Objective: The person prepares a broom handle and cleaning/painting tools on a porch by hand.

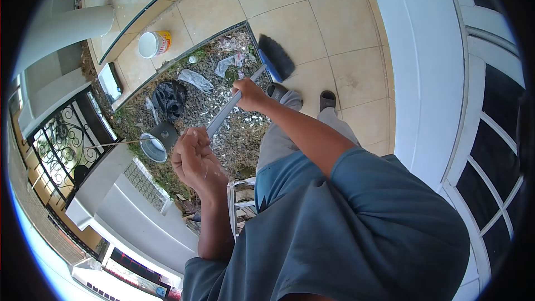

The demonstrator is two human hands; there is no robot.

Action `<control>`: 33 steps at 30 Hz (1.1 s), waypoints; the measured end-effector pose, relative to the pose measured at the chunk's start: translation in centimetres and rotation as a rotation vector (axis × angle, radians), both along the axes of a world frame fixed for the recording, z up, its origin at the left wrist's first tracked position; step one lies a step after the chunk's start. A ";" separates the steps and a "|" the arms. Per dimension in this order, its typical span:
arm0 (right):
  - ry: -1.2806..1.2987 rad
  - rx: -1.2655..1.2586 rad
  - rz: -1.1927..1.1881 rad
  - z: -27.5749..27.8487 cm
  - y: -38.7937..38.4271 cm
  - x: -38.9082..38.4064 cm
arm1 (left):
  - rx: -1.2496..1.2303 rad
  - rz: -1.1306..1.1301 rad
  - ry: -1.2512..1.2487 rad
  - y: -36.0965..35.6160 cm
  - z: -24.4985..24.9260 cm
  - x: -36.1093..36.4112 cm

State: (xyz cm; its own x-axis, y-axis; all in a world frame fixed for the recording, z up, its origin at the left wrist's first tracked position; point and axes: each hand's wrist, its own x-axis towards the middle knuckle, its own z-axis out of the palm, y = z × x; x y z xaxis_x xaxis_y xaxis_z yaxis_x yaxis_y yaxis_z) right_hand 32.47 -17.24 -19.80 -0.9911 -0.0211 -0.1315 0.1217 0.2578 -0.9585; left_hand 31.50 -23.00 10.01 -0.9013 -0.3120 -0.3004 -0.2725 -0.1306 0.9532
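Grey broom handle [225,112] is gripped in two fists: left hand [192,159] behind, right hand [251,95] nearer the brush head [277,58] ahead.

I see the broom [224,110] slanting across the middle, its head on the floor [334,17] at the edge of the gravel bed [234,134]. The right grip [251,95] is on the handle nearer the head, and the left grip [192,156] is at the handle's end, closer to me. Two feet [327,100] stand just right of the head. Bags [169,99] lie in the bed, and a bowl [153,147] sits at its left end. A bucket [153,43] is on the floor beyond the bed.
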 end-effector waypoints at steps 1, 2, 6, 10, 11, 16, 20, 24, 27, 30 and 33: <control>-0.091 -0.143 0.081 1.5 -1.3 -0.4 | -0.111 -0.132 0.009 0.6 1.2 1.6; -0.145 -0.129 0.227 2.6 -1.7 -0.9 | -0.220 -0.268 0.026 1.7 2.0 3.2; 0.076 -0.104 0.073 9.6 0.0 1.8 | -0.256 -0.476 0.345 3.9 7.5 7.0; -0.024 0.153 0.033 13.5 8.4 6.5 | 0.146 -0.406 0.365 2.1 8.8 9.6; -0.052 0.234 0.029 13.2 11.5 8.2 | 0.302 -0.408 0.378 2.8 6.7 10.2; -0.189 0.705 0.110 1.4 27.3 19.1 | 0.308 -0.306 -0.219 11.9 -9.1 18.1; -0.319 0.688 0.134 -4.9 33.1 25.5 | 0.324 -0.250 -0.347 17.9 -14.8 23.1; -0.149 0.419 -0.066 -0.4 23.1 23.6 | -0.156 -0.293 -0.210 15.5 -5.2 22.9; -0.129 0.113 0.087 2.4 15.3 21.8 | -0.324 -0.417 0.013 14.3 -0.3 25.1; 0.030 -0.062 0.229 3.5 10.8 21.2 | -0.561 -0.701 0.277 14.1 1.2 27.2; 0.225 -0.084 0.108 8.3 8.4 22.6 | -0.525 -0.792 0.441 10.9 5.0 29.7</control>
